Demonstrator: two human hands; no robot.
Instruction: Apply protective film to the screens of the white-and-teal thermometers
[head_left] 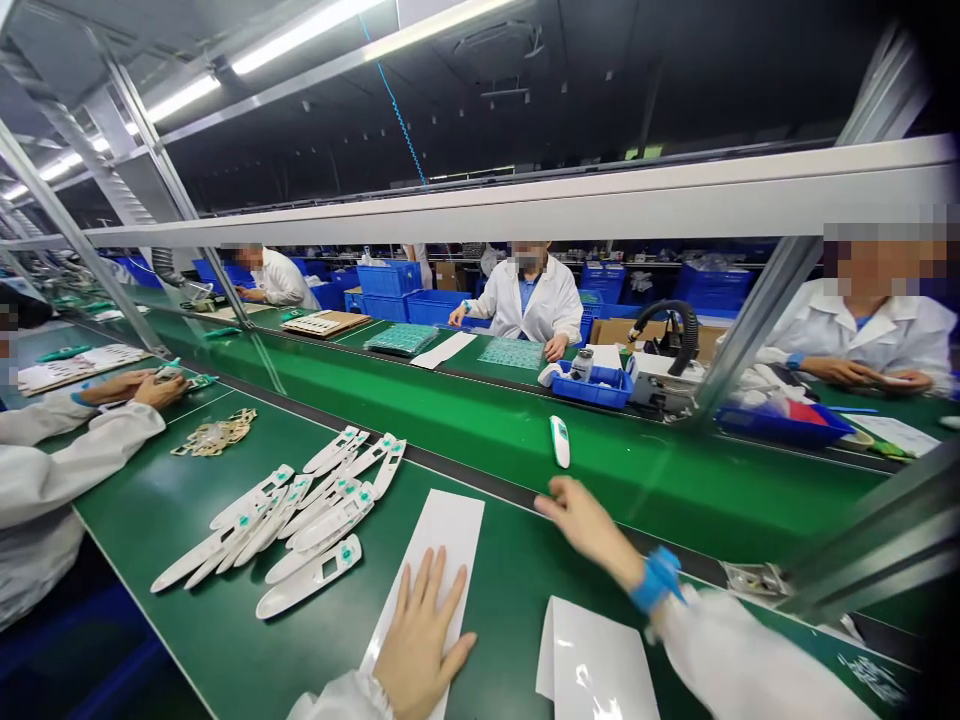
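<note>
My left hand (425, 640) lies flat, fingers spread, on a long white paper strip (450, 525) on the green bench. Stretched out over the dark edge of the conveyor, my right hand (585, 522) has loosely bent fingers and nothing visible in them. Just beyond its fingertips, a slim white-and-green handheld device (559, 442) rests on the green belt, apart from the hand. Left of the paper is a pile of white plastic casing halves (330, 515) with square windows and teal buttons. A folded glossy white sheet (600, 660) lies below my right forearm.
Small beige parts (217, 433) are heaped at the left, near a co-worker's hands (154, 388). Across the green conveyor (465, 425), several co-workers sit by a blue tray (592, 385). A metal post (757, 325) and a white overhead beam (525, 215) frame the bench.
</note>
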